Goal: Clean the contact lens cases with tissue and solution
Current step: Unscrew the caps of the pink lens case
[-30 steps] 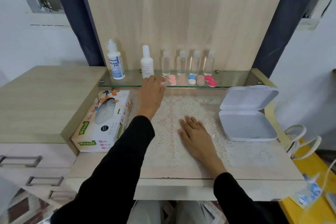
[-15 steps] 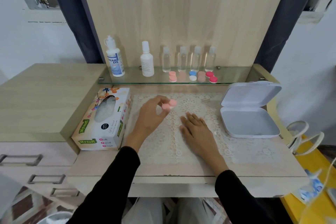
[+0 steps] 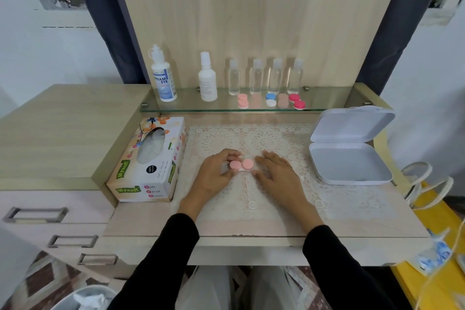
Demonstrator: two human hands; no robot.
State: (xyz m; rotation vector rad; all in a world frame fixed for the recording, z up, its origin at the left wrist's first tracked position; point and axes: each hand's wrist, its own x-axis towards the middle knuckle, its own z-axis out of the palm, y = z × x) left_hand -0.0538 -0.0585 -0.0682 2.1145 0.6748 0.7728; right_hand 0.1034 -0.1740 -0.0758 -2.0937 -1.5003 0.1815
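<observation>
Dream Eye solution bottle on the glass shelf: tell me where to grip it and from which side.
Grip the tall white Dream Eye solution bottle around its labelled cylindrical middle, from the front: it stands upright with the wooden back panel behind it; the nozzle is too narrow.

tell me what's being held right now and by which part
The left hand pinches the pink lens case by its left cap; the right hand holds nothing.

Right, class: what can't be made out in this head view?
Head view: left edge of the pink case, covered by the left hand.
Head view: label text on the white bottle, too small.
Head view: bin, cut off by the bottom edge.
</observation>
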